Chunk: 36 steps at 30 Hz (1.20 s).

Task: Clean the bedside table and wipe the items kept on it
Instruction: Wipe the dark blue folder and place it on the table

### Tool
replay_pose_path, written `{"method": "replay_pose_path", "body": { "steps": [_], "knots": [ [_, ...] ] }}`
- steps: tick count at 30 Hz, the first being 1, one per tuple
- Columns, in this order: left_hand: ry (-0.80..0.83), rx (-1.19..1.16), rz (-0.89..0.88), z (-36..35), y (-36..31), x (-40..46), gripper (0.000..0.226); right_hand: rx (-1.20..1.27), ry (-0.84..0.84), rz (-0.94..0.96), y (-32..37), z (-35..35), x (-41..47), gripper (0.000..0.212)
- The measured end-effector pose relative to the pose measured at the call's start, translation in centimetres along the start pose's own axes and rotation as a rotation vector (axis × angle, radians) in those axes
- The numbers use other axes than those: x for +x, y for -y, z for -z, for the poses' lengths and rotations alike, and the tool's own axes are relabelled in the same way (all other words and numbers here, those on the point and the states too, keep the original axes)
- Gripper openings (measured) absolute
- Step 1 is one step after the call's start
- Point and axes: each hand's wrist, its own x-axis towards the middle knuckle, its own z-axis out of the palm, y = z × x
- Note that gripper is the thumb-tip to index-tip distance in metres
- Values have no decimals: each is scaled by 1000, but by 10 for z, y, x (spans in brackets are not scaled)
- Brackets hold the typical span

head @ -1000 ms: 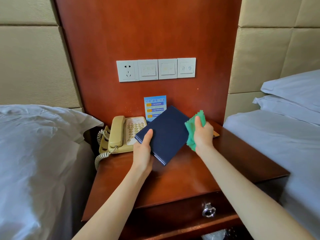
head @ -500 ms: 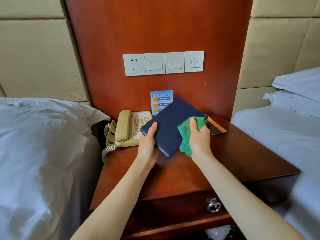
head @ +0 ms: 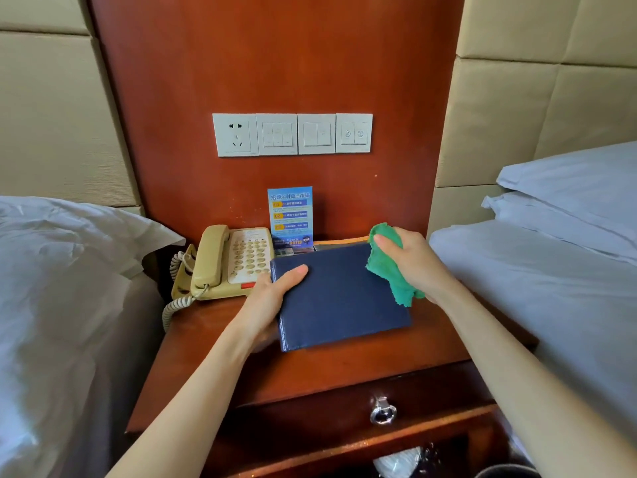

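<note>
**Folder turned level, cloth at its far right corner**

Folder position has changed since half a second ago: then it was tilted with a corner pointing up toward the wall panel, and now it lies nearly square to the desk, its cover facing up. The left hand grips its left edge, thumb across the top of the cover, fingers hidden beneath. The right hand has moved from the folder's middle to its far right corner, where it is curled round a bunched green cloth that rests against the cover.

Counted: one blue folder, one green cloth, one beige telephone at the desk's back left, one blue notice card standing against the wall panel, and a row of four wall plates above it. An orange-edged item shows just behind the folder.

One drawer with a metal ring pull is closed; its contents are hidden. A bed flanks the desk on each side.
</note>
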Motion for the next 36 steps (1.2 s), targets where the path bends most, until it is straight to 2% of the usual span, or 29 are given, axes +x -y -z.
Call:
{"method": "replay_pose_path", "body": {
  "steps": [5, 8, 10, 11, 13, 15, 17, 19, 21, 22, 24, 25, 29, 33, 36],
  "knots": [
    [35, 177, 0, -4, 2, -5, 33, -65, 84, 134, 8, -3, -4, 24],
    [-6, 195, -67, -4, -1, -7, 27, -22, 321, 154, 20, 10, -7, 16],
    [-33, 226, -112, -6, 0, -7, 26, -114, 510, 155, 30, 23, -11, 17],
    [-49, 255, -136, -7, 0, -8, 28, -187, 531, 172, 34, 28, -11, 18],
    [-117, 399, -276, -7, 2, -6, 27, -386, 404, 266, 40, 31, -13, 17],
    [-204, 510, -473, -5, 0, -3, 22, -592, 148, 472, 40, 23, -20, 20],
    [-229, 414, -463, -3, -1, 1, 40, -698, -73, 698, 35, 8, -34, 23],
    [-70, 332, -318, 0, -2, 3, 47, -687, -211, 815, 26, -6, -44, 27],
    [214, 273, -233, 0, -4, -1, 43, -662, -316, 870, 12, -16, -46, 34],
    [265, 99, -219, 4, -6, -2, 50, -670, -348, 890, 5, -21, -46, 40],
    [350, -456, -75, 7, -13, -6, 61, -692, -343, 904, -8, -27, -46, 54],
    [318, -580, -40, 9, -14, -4, 60, -709, -317, 909, -13, -30, -47, 59],
    [-28, -518, -35, 6, -10, 4, 57, -787, -158, 924, -22, -36, -46, 67],
    [-68, -359, -121, 7, -7, 7, 48, -657, 5, 809, -27, -40, -44, 71],
    [-76, -329, -119, 6, -6, 10, 44, -545, -132, 665, -29, -40, -38, 69]
  ]
}}
